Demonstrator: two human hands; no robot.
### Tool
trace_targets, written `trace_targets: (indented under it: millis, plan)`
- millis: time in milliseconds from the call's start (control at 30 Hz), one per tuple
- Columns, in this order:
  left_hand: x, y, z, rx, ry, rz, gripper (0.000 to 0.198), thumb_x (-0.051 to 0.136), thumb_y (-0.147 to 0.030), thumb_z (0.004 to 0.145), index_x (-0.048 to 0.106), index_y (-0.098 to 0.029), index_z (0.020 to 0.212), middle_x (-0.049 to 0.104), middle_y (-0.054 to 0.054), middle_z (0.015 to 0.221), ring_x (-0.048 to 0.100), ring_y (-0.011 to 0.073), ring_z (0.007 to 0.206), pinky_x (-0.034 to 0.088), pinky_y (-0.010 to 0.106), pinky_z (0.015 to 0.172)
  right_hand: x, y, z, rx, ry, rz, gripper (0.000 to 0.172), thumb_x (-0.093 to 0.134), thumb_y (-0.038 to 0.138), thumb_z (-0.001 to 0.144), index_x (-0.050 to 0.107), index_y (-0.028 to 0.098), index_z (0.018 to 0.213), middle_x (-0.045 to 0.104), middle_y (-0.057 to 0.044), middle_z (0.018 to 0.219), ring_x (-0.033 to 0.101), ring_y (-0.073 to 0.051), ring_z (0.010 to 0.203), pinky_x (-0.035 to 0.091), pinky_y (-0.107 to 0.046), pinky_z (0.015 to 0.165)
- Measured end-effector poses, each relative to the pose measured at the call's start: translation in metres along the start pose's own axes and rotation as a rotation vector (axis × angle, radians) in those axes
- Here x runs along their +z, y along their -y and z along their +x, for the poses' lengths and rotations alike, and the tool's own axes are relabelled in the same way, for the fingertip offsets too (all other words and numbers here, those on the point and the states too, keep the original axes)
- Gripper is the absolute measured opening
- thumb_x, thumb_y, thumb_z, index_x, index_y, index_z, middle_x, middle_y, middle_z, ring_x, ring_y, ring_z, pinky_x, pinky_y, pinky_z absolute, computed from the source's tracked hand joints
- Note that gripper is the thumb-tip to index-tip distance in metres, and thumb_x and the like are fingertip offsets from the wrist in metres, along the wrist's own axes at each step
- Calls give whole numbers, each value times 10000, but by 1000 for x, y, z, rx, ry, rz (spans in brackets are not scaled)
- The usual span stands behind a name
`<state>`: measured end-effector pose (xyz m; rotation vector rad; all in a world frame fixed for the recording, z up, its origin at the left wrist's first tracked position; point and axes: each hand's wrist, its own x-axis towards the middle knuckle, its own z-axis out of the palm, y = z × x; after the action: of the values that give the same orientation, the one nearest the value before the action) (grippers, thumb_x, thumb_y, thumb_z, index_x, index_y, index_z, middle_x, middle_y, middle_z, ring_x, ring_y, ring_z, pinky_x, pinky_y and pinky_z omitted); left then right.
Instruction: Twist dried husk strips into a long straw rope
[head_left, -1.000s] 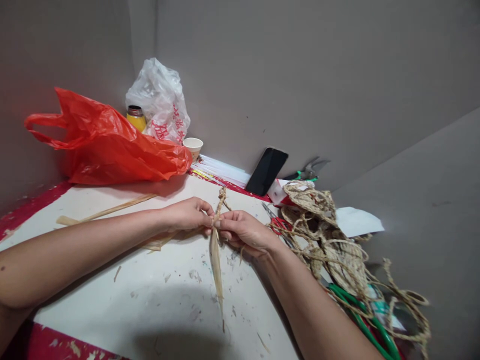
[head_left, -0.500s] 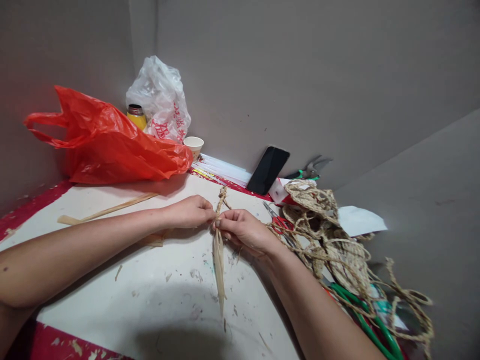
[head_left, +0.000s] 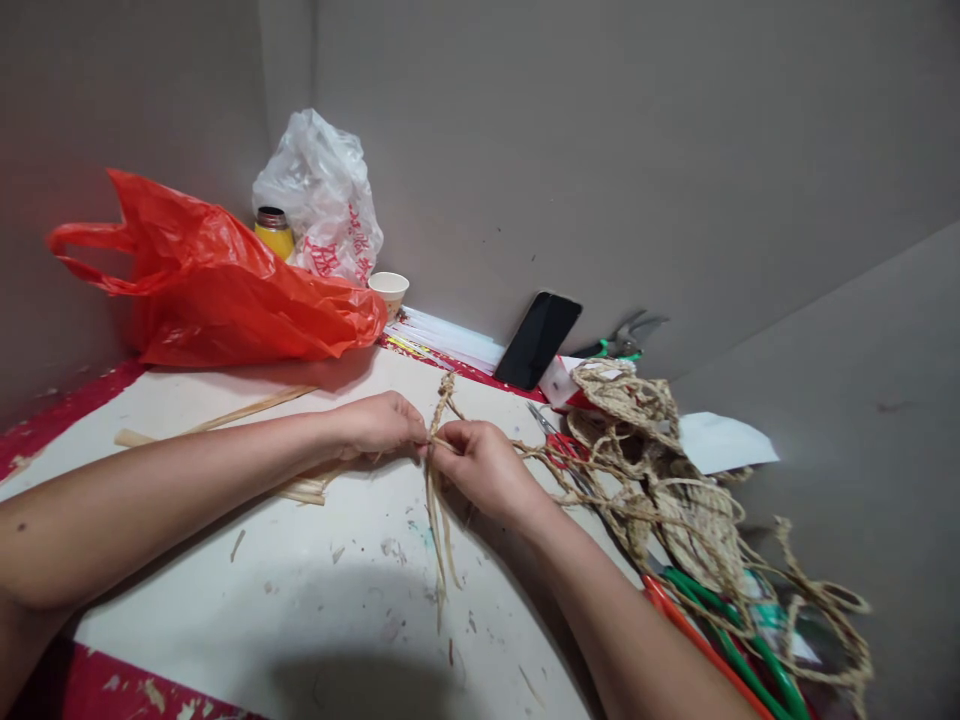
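A braided straw cord (head_left: 443, 402) stands up from the white board, its loose flat strands (head_left: 435, 545) hanging down toward me. My left hand (head_left: 386, 425) pinches the cord at its lower end, where the strands part. From the other side my right hand (head_left: 480, 460) grips a strand at the same spot, its thumb and fingertips pressed together. The two hands nearly touch. Long dry straw strips (head_left: 247, 410) lie beyond and beneath my left forearm.
Coiled straw rope (head_left: 637, 440), red-handled scissors (head_left: 559, 440) and green-handled cutters (head_left: 622, 340) lie to the right. A phone (head_left: 538, 340) leans against the wall. A red plastic bag (head_left: 240, 300), a yellow bottle (head_left: 274, 238) and a paper cup (head_left: 388, 292) stand at the back left.
The hanging strands have split apart, where they hung as one bundle. My right hand has turned, drawing a strand sideways across the cord. My left hand has barely shifted.
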<state>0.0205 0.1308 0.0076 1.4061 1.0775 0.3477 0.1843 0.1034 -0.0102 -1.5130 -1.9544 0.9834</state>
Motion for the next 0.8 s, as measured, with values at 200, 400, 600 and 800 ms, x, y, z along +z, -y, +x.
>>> trace_targets:
  millis: [200, 400, 600, 800]
  plan:
    - [4, 8, 4, 106, -68, 61, 152, 518, -270, 645, 540, -153, 551, 381, -59, 426, 245, 52, 382, 166, 220, 404, -16, 10, -4, 41, 158, -46, 255, 471, 273, 764, 503, 174, 531, 447, 28, 475, 364, -91, 448, 263, -220, 445]
    - [5, 10, 4, 129, -81, 55, 189, 520, -308, 670, 548, -150, 569, 355, -68, 419, 231, 51, 386, 154, 217, 400, -19, 18, -3, 154, 126, 88, 225, 476, 246, 753, 554, 160, 560, 477, 22, 440, 370, -80, 396, 264, -211, 408]
    - [8, 9, 0, 120, -21, -151, 154, 489, -227, 656, 532, -151, 529, 394, -52, 404, 244, 49, 361, 160, 216, 379, -1, 28, -9, 278, 141, 257, 261, 443, 289, 796, 544, 171, 587, 549, -2, 450, 356, -72, 298, 237, -207, 336]
    - [10, 5, -2, 32, 14, -352, 238, 524, -207, 648, 368, -190, 469, 279, -72, 367, 192, 49, 333, 103, 232, 351, 5, 30, -17, 70, -29, -256, 264, 447, 201, 789, 569, 168, 556, 627, -75, 541, 521, -138, 449, 326, -247, 464]
